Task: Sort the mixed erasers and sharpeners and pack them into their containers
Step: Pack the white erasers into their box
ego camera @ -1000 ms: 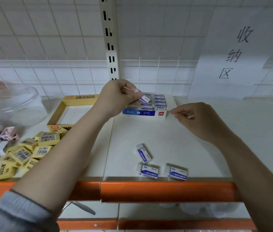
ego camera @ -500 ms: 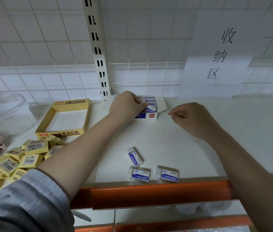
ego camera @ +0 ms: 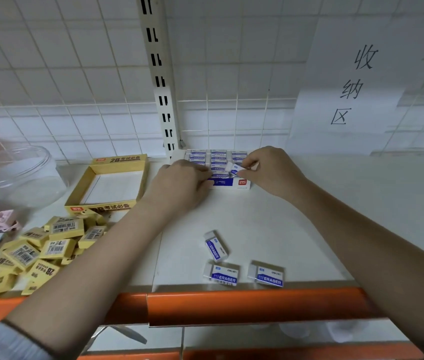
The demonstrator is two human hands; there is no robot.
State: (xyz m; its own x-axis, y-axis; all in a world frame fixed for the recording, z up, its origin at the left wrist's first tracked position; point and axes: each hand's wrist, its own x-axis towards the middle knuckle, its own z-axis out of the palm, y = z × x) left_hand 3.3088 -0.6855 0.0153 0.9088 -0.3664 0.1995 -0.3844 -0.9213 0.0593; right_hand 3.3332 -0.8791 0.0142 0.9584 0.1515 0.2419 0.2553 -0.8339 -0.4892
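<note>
The left edge cuts off a heap of pastel sharpeners (ego camera: pixel 0 222) and a clear plastic jar (ego camera: pixel 21 175), whose contents cannot be made out through the blur; the sharpeners are too cropped to count. The left hand (ego camera: pixel 179 188) covers the near left corner of the blue and white eraser box (ego camera: pixel 221 168), and its fingers curl against the box's edge, though whether they truly grip it is hard to tell. The right hand (ego camera: pixel 270 172) pinches one small white eraser (ego camera: pixel 234 168) between thumb and fingers, held tilted just over the box's right side. The box sits at the back of the white shelf (ego camera: pixel 335 216) against the wire grid, filled with rows of blue-labelled erasers; the exact number is unclear under the hands. Three loose blue erasers (ego camera: pixel 242 266) lie near the orange front rail (ego camera: pixel 231 305): one angled, two side by side below it. The yellow box (ego camera: pixel 109 183) to the left stands open with nothing visible inside. Beside it lies a pile of yellow erasers (ego camera: pixel 39 250), roughly a dozen, overlapping so the count is uncertain. A paper sign (ego camera: pixel 348 87) with three handwritten characters hangs on the grid
</note>
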